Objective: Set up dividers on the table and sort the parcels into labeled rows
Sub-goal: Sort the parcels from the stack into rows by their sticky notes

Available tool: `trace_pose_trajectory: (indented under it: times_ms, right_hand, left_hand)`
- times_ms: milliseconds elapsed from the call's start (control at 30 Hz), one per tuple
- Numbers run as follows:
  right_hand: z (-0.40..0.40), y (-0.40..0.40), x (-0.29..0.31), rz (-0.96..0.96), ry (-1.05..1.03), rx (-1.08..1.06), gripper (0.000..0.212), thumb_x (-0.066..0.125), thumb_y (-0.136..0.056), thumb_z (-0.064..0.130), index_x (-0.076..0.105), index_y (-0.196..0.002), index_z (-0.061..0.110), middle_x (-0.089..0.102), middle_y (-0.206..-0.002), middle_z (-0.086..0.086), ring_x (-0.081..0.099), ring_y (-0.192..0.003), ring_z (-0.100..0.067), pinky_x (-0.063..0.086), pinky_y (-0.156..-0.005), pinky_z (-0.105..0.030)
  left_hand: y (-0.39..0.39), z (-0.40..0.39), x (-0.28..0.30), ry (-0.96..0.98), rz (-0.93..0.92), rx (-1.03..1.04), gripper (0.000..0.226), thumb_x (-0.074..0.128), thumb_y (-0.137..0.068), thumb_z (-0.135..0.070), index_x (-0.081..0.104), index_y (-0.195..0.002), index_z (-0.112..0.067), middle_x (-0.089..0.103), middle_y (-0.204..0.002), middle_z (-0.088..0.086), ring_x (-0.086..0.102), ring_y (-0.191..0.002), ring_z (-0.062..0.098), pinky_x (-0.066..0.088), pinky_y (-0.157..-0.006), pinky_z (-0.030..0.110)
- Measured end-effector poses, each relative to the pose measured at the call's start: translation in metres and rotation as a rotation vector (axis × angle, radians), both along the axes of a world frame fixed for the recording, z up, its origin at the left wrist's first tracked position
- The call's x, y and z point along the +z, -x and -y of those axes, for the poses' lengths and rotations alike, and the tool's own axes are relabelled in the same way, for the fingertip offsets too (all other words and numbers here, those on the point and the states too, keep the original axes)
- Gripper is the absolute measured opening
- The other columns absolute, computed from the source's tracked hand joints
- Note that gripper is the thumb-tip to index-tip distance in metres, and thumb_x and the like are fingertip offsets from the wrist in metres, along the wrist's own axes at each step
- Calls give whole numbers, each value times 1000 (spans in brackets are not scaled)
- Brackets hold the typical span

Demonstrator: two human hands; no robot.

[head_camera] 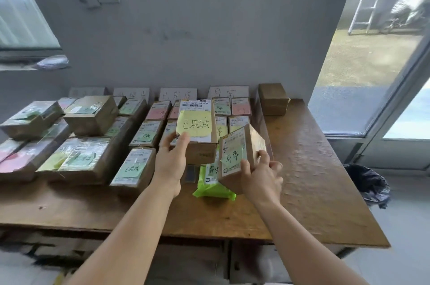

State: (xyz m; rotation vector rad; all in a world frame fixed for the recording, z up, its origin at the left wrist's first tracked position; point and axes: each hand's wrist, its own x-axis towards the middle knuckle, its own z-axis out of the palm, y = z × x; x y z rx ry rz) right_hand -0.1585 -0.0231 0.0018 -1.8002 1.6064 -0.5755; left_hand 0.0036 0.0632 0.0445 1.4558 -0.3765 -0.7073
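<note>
Head view shows the left hand (173,154) gripping a brown cardboard parcel with a yellow handwritten note (197,130), lifted above the wooden table (309,168), while the right hand (260,174) clasps a smaller brown parcel with a green note (239,153). Each note should probably be matched to the white label cards (178,93) at the wall before lowering. No containers appear; sorted parcels lie in rows (142,136).
</note>
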Motion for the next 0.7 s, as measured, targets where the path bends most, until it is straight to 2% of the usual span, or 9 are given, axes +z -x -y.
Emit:
trace_pose_trajectory:
  times_ms: [100,233,267,400,533,600,700]
  right_hand:
    - [-6,-3,-7,0,-30,0,52,39,-92,51,23,-138,31,28,-134,-13,40,-113,-42,37,-97,-51]
    - [-6,-2,-14,-22,-8,8,52,34,-95,46,23,-142,26,31,-139,-15,39,-117,-42,37,-97,-49]
    - [-6,-2,-15,-44,10,9,52,33,-96,44,24,-143,23,33,-140,-15,38,-119,-40,36,-98,-49]
    - [-5,0,-18,-80,86,35,50,35,-97,37,26,-142,18,32,-142,-12,33,-123,-34,35,-99,-46]
    - [-3,2,-20,-106,147,97,60,46,-94,15,15,-145,24,21,-144,-8,31,-127,-34,42,-95,-45]
    - [-2,3,-23,-191,207,157,57,43,-94,16,18,-145,22,21,-148,-8,27,-132,-32,36,-105,-44]
    - [4,8,-29,-319,294,214,58,41,-94,32,19,-146,22,18,-153,-4,15,-139,-29,16,-114,-43]
  left_hand:
    - [-1,-6,-2,-9,6,-10,37,60,-88,-46,53,-123,-36,65,-119,-2,58,-114,18,39,-102,46]
    - [0,-13,-3,1,-2,-18,18,59,-90,-43,57,-108,-40,71,-106,-6,65,-98,10,43,-77,30]
    - [0,-14,-4,1,-3,-20,17,59,-91,-43,57,-107,-40,71,-106,-6,65,-98,10,43,-78,30]
    - [2,-13,-8,-12,-18,-27,22,59,-91,-43,56,-112,-38,67,-114,-4,60,-109,15,38,-103,44]
    - [5,-11,-8,-16,-19,-45,17,60,-90,-42,56,-107,-41,68,-111,-4,60,-109,17,37,-105,47]
    - [7,-10,-8,-6,-24,-54,18,60,-90,-42,56,-108,-41,69,-110,-4,61,-108,18,39,-104,46]
    - [9,-7,-9,-2,-23,-63,25,61,-89,-43,56,-114,-40,69,-111,-3,61,-109,18,41,-102,47]
